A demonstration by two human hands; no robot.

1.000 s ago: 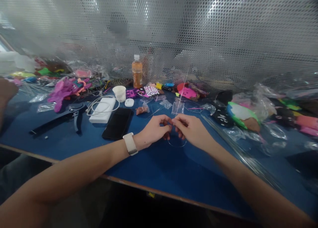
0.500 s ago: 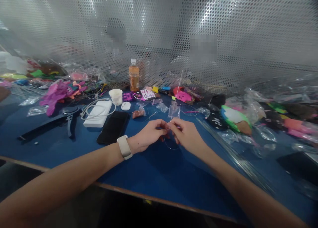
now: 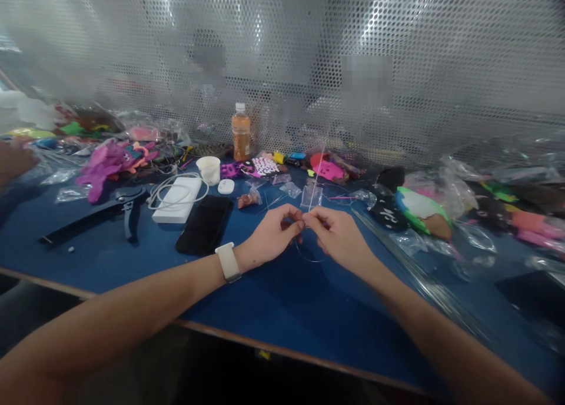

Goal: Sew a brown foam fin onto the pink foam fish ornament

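In the middle of the view, my left hand [image 3: 277, 233] and my right hand [image 3: 339, 235] meet fingertip to fingertip above the blue table. Both are pinched closed on a thin wire [image 3: 316, 178]. One length of it rises at a slant from between the fingers, and a curved part hangs below them. What lies right at the fingertips is too small to make out. My left wrist wears a light band [image 3: 228, 262]. A small clear plastic bag [image 3: 311, 196] lies just beyond my hands.
Left of my hands lie a black phone [image 3: 205, 225], a white power bank [image 3: 178, 200] with a cable and dark cutters [image 3: 126, 205]. A bundle of wires [image 3: 419, 275] runs along the right. Behind stand a paper cup [image 3: 209, 170] and a bottle [image 3: 241, 133]. Another person's hand [image 3: 15, 160] is far left.
My hands stay pinched together on the wire, shifted slightly. The upright wire reaches less high in view. The other person's hand has come further in from the left. The whole view has shifted slightly.
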